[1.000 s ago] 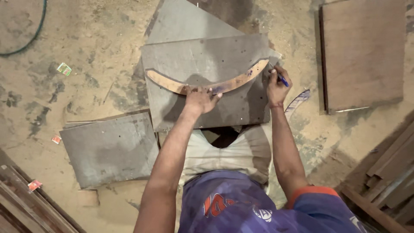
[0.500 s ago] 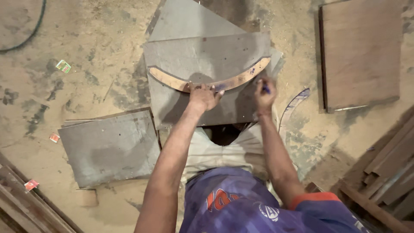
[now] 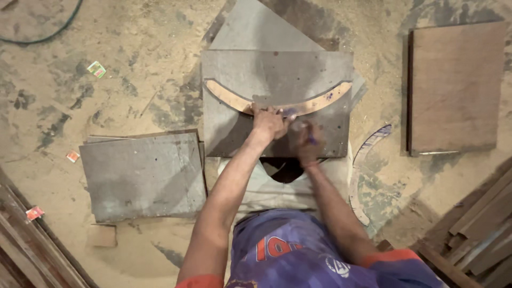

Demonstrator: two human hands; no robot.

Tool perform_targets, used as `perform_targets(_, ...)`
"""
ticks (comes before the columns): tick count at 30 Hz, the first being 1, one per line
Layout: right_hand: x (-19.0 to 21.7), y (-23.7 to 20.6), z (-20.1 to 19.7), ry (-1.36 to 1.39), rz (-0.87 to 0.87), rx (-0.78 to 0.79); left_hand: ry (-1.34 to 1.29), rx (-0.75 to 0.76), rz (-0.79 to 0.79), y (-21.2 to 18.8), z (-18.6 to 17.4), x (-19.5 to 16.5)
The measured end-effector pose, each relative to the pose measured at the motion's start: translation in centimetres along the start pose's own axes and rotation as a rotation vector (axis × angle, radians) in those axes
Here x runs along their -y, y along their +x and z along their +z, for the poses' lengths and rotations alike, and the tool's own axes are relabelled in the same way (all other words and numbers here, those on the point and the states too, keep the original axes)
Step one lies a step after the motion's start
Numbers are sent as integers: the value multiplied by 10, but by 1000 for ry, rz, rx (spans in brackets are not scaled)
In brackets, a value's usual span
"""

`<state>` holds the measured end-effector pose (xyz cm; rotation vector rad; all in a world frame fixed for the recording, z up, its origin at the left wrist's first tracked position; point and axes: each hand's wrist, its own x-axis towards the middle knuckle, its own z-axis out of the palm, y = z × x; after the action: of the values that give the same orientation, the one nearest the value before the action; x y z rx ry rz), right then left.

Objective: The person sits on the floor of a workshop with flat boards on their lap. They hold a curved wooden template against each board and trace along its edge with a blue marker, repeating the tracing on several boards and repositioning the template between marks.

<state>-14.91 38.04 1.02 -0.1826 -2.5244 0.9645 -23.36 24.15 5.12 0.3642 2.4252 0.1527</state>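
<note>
Your left hand (image 3: pixel 268 121) presses flat on the middle of the curved template (image 3: pixel 277 105), fingers spread and open, pinning it against the grey board (image 3: pixel 277 69) that lies on the sandy floor (image 3: pixel 122 90). Your right hand (image 3: pixel 305 140) sits just beside it, below the template's lower edge, with its fingers closed round a blue pen (image 3: pixel 311 140); the hand is blurred, so the tip's exact spot is hard to tell, but it looks to be at or near the middle of the lower edge.

The template lies across the board with both ends turned up towards the far side, its right end close to the board's right edge. Blue ink marks show on the template near its middle and towards the right end. Whether a drawn line already runs on the board along the right half I cannot tell; the surface is too dark and dusty. Judging from where the pen stands, the outline is partway done, with the left half of the lower edge and probably the upper edge not yet traced.

A second grey board (image 3: pixel 141 176) lies to your left, a brown board (image 3: pixel 456 85) to the right, and another curved piece (image 3: pixel 368 154) rests on the floor near your right arm.
</note>
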Motion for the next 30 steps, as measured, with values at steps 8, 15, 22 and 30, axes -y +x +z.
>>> perform_targets(8, -62, 113, -48, 223, 86, -93, -74, -575, -32, -16, -11, 78)
perform_targets(15, -54, 139, -37, 197, 71, 69, -582, -749, -270, -20, -31, 157)
perform_targets(22, -55, 125, -24, 309, 174, -29, -705, -943, -132, -25, -13, 155)
perform_targets(30, -72, 77, -38, 219, 195, 3, -762, -924, -144, -53, 40, 154)
